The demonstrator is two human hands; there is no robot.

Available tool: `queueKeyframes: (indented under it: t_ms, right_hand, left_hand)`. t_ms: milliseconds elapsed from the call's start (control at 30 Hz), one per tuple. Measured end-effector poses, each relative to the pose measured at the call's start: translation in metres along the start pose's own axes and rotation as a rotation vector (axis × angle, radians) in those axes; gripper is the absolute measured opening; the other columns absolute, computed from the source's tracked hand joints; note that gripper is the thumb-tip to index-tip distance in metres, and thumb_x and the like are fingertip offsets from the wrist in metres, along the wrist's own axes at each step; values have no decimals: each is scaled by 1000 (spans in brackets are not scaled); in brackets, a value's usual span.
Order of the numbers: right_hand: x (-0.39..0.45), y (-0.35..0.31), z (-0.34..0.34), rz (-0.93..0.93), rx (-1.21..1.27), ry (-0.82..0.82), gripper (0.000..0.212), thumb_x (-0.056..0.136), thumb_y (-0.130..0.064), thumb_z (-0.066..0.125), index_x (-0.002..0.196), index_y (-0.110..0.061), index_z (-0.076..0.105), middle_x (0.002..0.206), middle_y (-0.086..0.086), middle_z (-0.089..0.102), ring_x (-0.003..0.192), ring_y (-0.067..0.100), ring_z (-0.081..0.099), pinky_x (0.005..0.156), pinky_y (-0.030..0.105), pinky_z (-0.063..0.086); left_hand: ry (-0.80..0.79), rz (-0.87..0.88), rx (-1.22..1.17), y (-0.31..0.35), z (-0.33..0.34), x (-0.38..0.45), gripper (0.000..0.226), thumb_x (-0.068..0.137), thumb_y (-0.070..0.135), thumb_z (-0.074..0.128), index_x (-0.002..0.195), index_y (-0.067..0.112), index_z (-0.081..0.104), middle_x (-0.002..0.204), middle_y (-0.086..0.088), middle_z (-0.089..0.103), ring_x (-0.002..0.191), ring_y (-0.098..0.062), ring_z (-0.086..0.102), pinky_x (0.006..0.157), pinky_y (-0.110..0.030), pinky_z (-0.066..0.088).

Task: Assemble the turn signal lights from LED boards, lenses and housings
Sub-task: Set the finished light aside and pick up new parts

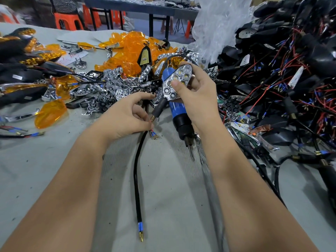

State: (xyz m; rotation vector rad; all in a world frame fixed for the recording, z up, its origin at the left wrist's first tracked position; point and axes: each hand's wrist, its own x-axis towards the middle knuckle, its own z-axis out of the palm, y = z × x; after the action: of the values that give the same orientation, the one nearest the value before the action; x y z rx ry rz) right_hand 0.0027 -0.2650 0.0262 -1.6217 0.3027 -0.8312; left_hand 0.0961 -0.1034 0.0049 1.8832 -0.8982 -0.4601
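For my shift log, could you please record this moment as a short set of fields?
right hand: grips chrome reflector with LEDs and blue electric screwdriver together, bit pointing down
left hand: pinches wire ends at the black stalk
black cable: trails toward the viewer, blue sleeve and brass terminal at its end
amber lenses: heaped behind
black housings with wires: piled at right
loose chrome reflectors: heaped centre

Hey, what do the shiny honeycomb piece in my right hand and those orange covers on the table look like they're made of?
The honeycomb reflector held by the right hand looks like chrome-plated plastic: mirror-bright, with moulded hexagonal cups; it could be metal. The orange lenses look like clear tinted plastic: glossy and see-through.
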Motion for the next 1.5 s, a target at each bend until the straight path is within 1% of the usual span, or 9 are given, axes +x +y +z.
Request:
queueKeyframes:
  t_ms: [167, 333, 467, 600, 767, 900, 1067, 1167, 1500]
  right_hand:
    - [0, 1, 0, 57, 24, 3, 51, 90, -7, 70, 139, -8, 53, 128, 13, 65, 120, 30, 61, 102, 53, 49]
    - [-1, 2, 0, 62, 12, -19, 46, 92, -9, 69, 135, -7, 55, 125, 14, 66, 120, 32, 61, 103, 53, 48]
    - [-3, 1, -1, 28, 5, -43, 28, 92, -6, 68, 119, -12, 63, 113, 10, 71, 109, 29, 67, 97, 54, 52]
    - [-2, 1, -1, 27, 10, -44, 33, 92, -8, 68, 124, -12, 62, 115, 6, 71, 108, 22, 67, 99, 51, 52]
    - [1, 2, 1, 0, 58, 44, 27, 91, -7, 69, 104, -29, 59, 109, 3, 71, 105, 20, 68, 99, 48, 53]
    - [2, 3, -1, -11, 112, 93, 26, 91, -4, 68, 101, -27, 61, 108, 11, 72, 104, 29, 69, 94, 53, 54]
    - [2, 5, -2, 19, 157, 84, 22, 92, -3, 67, 94, -25, 63, 98, 4, 72, 99, 29, 70, 87, 55, 58]
    - [0, 7, -1, 43, 212, 35, 17, 94, -4, 65, 95, -20, 61, 96, 5, 70, 94, 26, 70, 76, 44, 62]
    - [3, 13, -2, 83, 262, 4, 15, 96, -7, 63, 103, -20, 58, 109, 9, 65, 100, 28, 66, 73, 33, 59]
  left_hand:
    - [2, 6, 50, 1, -1, -1, 65, 77, 5, 81, 122, 45, 55, 76, -1, 76, 75, -30, 70, 87, -49, 55]
    - [12, 9, 64, 2, 2, 0, 62, 75, 5, 83, 111, 48, 56, 75, 0, 75, 77, -25, 72, 87, -41, 56]
    - [25, 30, 102, 3, 5, 1, 63, 76, 4, 83, 119, 41, 57, 73, 2, 74, 67, -11, 67, 82, -36, 56]
    - [49, 61, 158, 4, 8, 1, 63, 76, 2, 82, 121, 38, 57, 72, 3, 72, 60, -5, 63, 74, -30, 54]
    - [226, 21, 214, 3, 9, 2, 27, 79, 12, 81, 82, 34, 66, 61, 11, 67, 54, 5, 58, 63, -22, 47]
    - [284, -3, 289, 1, 7, 3, 26, 85, 23, 77, 65, 36, 67, 53, 21, 62, 52, 8, 55, 53, -13, 37]
    - [414, 34, 263, -5, 6, 6, 28, 91, 13, 68, 72, 34, 66, 65, 9, 65, 58, -8, 66, 59, -26, 46]
    - [503, 144, 326, -7, 4, 6, 13, 90, 11, 67, 87, 20, 76, 68, 16, 59, 67, -20, 61, 66, -34, 47]
    - [532, 201, 266, -5, 6, 4, 17, 89, 9, 68, 96, 19, 79, 57, 25, 54, 55, 10, 49, 56, -21, 35]
